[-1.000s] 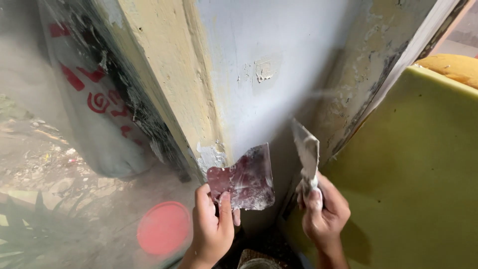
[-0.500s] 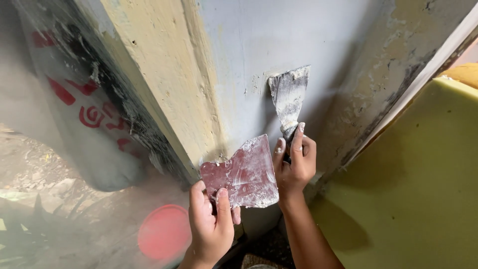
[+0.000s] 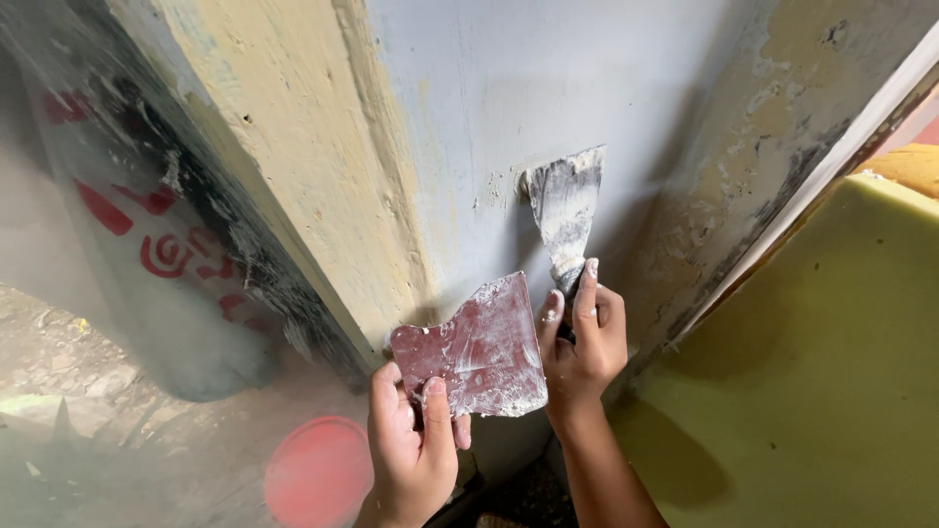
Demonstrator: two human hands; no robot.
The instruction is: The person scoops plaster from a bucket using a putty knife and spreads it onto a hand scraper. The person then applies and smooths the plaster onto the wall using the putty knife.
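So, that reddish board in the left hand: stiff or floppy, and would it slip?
The reddish board probably handles stiff: it stays flat though the left hand pinches only its lower corner. It looks thin, so likely light. White filler smears its face, so the grip may be somewhat slick.

A yellow foam slab (image 3: 822, 362) leans right; red disc (image 3: 318, 471) (blurred) lies lower left.

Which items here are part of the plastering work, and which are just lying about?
In use:
- right hand holding metal putty knife against grey-blue wall
- left hand holding reddish flat plate smeared with white filler

Lying about:
- yellow foam slab
- clear plastic sheet with red markings
- round red disc
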